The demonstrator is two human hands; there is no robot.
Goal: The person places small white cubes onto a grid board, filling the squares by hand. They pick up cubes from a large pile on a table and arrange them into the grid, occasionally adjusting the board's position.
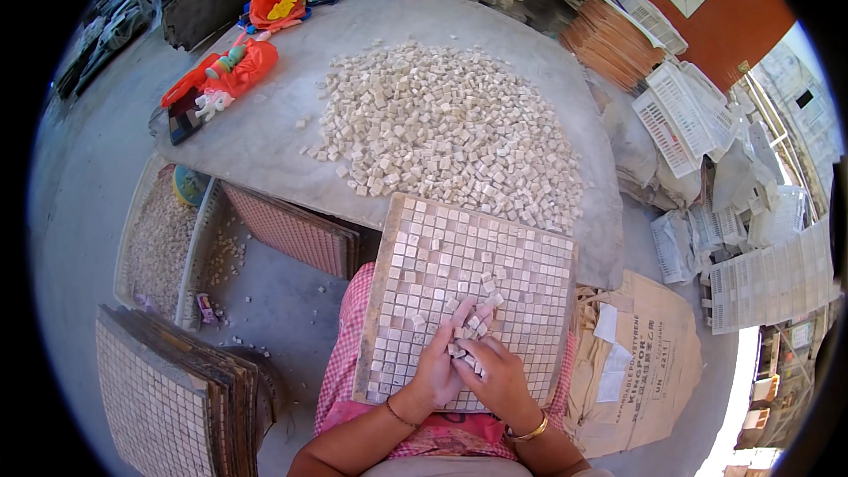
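A square grid board (364,349) rests on my lap and leans against the table edge. Small pale stone mosaic tiles (442,252) fill most of its pockets, and several loose ones lie on top near its middle. Low on the board, my left hand (438,369) is cupped around a small heap of loose tiles (473,327). My right hand (502,378) meets it from the right, its fingers bent in at the same tiles. Which single tile the right fingertips grip is partly hidden.
Beyond the board, a big pile of loose tiles (450,124) covers the grey table (291,132). Red plastic bags (276,2) lie at its far left. Stacked tile boards (159,389) and a white bin of chips (159,247) stand left; a paper sack (649,371) and white crates (768,274) sit right.
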